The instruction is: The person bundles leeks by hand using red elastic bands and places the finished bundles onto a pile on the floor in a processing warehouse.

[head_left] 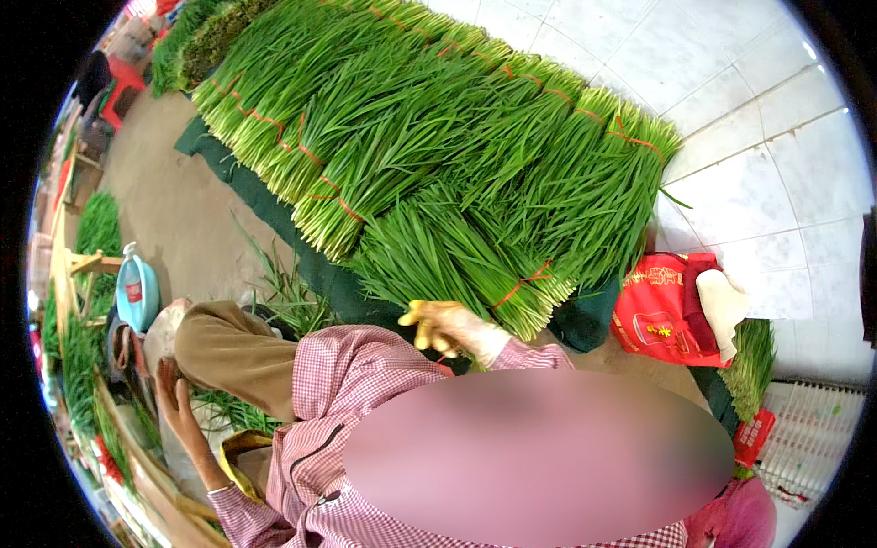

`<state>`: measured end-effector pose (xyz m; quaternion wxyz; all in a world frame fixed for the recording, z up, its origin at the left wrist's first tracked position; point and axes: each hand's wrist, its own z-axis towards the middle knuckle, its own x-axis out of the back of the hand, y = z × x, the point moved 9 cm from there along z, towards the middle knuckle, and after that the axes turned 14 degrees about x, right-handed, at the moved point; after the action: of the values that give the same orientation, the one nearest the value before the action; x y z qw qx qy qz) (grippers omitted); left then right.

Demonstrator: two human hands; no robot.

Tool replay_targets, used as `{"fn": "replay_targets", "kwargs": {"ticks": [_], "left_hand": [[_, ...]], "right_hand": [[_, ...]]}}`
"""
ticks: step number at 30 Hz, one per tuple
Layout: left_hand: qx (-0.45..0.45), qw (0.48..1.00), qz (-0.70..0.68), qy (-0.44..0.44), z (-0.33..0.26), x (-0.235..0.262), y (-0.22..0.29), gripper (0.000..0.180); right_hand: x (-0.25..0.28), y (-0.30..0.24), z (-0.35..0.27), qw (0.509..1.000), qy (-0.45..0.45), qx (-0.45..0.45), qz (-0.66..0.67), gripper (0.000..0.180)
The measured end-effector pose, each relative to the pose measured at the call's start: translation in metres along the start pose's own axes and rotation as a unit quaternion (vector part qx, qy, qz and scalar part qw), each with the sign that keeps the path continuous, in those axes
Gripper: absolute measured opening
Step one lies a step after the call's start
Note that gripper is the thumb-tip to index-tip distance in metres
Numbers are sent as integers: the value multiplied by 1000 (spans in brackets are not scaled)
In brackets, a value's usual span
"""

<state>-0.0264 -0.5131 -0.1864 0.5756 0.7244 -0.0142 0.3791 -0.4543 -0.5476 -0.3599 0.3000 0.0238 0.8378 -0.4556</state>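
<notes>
My right hand (448,331), in a pale glove with yellow fingertips, hovers beside the nearest chive bunch (466,247). Its fingers are bent but apart, and I see nothing in them. That bunch is bound by an orange-red tie and touches the wide layer of tied green chives (438,119). On the other side, my bare left hand (178,406) is raised near my brown-trousered knee (233,356). Its fingers look stretched out and hold nothing visible. Loose green stalks (297,306) lie beyond the knee.
Dark green cloth (233,169) lies under the chives. A red bag (662,310) with a whitish piece (722,301) stands at the right, before a white tiled wall (731,183). On the left are a light-blue container (137,292), wooden bars (91,265) and a red stool (123,87).
</notes>
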Motion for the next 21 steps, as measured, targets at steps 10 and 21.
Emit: {"fn": "replay_targets", "kwargs": {"ticks": [10, 21], "left_hand": [[156, 980, -75, 94, -62, 43, -109, 36], [167, 954, -165, 186, -116, 67, -117, 18]], "right_hand": [[-192, -35, 43, 946, -323, 35, -17, 35], [-387, 31, 72, 827, -501, -103, -233, 38]]}}
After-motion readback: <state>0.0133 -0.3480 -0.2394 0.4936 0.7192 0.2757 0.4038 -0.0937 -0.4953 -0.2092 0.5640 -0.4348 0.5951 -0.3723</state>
